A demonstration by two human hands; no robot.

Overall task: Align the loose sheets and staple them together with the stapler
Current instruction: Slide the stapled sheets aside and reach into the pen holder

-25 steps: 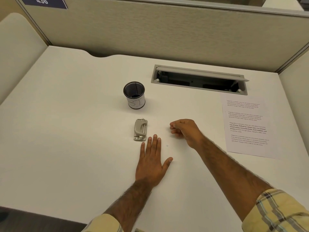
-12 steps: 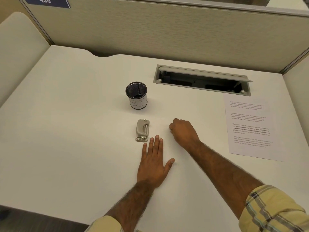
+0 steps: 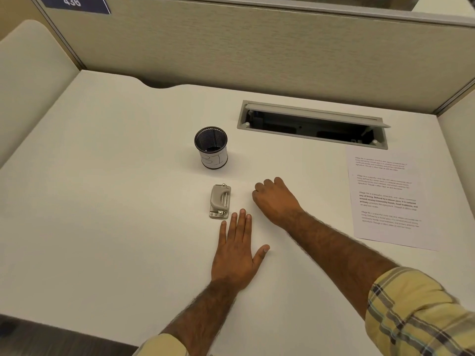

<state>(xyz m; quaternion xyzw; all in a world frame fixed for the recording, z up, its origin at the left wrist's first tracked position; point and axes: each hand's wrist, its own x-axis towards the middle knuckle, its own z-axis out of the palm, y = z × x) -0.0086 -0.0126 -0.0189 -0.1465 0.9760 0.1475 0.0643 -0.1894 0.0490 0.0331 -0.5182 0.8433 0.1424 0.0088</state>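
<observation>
A small beige stapler (image 3: 220, 201) lies flat on the white desk (image 3: 108, 201), just beyond my left fingertips. My left hand (image 3: 237, 255) rests palm down on the desk, fingers stretched out and holding nothing. To the stapler's right, my right hand (image 3: 275, 201) sits knuckles up with its fingers curled under; whether anything is inside it is hidden. The printed sheets (image 3: 388, 199) lie flat at the desk's right side, well apart from both hands.
A black mesh pen cup (image 3: 211, 147) with a white label stands behind the stapler. An open cable tray slot (image 3: 313, 124) is set into the desk at the back right. Beige partition walls (image 3: 257, 47) enclose the desk on three sides.
My right hand has turned over and curled its fingers down onto the desk, shifting slightly towards the stapler. My left hand and the stapler have stayed put.
</observation>
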